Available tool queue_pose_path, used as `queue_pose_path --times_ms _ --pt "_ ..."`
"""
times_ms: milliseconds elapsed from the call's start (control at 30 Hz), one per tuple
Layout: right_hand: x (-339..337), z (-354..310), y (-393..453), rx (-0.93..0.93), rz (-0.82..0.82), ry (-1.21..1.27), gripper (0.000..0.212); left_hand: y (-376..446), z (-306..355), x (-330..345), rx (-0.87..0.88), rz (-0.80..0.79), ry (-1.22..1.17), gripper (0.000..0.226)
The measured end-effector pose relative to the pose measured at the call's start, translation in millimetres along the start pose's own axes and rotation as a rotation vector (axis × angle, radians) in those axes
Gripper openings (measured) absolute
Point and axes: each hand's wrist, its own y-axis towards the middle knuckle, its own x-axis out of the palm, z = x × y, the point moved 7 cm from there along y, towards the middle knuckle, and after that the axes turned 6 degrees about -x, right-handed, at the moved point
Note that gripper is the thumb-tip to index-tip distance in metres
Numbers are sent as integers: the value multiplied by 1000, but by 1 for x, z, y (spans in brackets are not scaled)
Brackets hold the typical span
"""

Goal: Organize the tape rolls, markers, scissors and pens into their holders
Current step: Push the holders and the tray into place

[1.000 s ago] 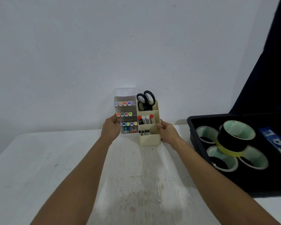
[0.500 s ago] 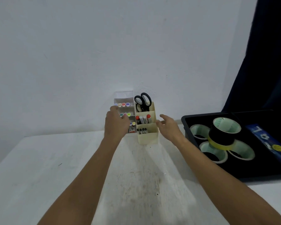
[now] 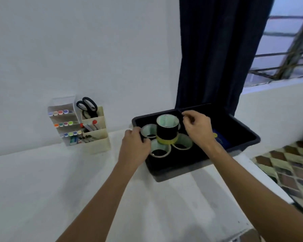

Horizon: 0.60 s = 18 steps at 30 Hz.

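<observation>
Tray: black plastic tray [image 3: 241, 127] stands at the right end of the white bench [image 3: 42, 180]; its front corner seems to pass over the bench's right edge.
Tape rolls: low pale-cored tape rolls [image 3: 160, 150] lie flat on the tray floor; a tall stack of black rolls on a yellow roll [image 3: 167, 131] stands upon them, in the middle.
Left hand: left hand [image 3: 136, 148] curls over the tray's left rim beside the nearest low roll; whether the fingers press the roll or the rim, I cannot tell.
Right hand: right hand [image 3: 198, 129] hovers just right of the stack, fingers bent and loosely together, pinching nothing visible.
Holders: clear tiered marker holder [image 3: 63, 119] and cream compartment holder [image 3: 96, 135] with black-handled scissors [image 3: 87, 104] stand at the back edge, filled.
Risk, stack: I judge it may topple if pushed sideways, because it rests only on rims.
Risk, tray: a hard pull could tip it off the edge.
</observation>
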Motion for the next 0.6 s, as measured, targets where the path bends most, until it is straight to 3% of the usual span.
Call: queue_pose_path --times_ms 133,267,367,600 --pt "-51 91 -5 99 -98 -157 28 -17 9 38 -60 19 87 46" --pt "-94 151 -8 117 -95 -323 30 -26 10 59 -135 60 225 54" --pt "-108 179 -9 136 -67 -483 49 -32 4 69 -197 78 281 57" --pt "-102 193 -9 286 -109 -647 55 -39 0 60 -186 207 290 20"
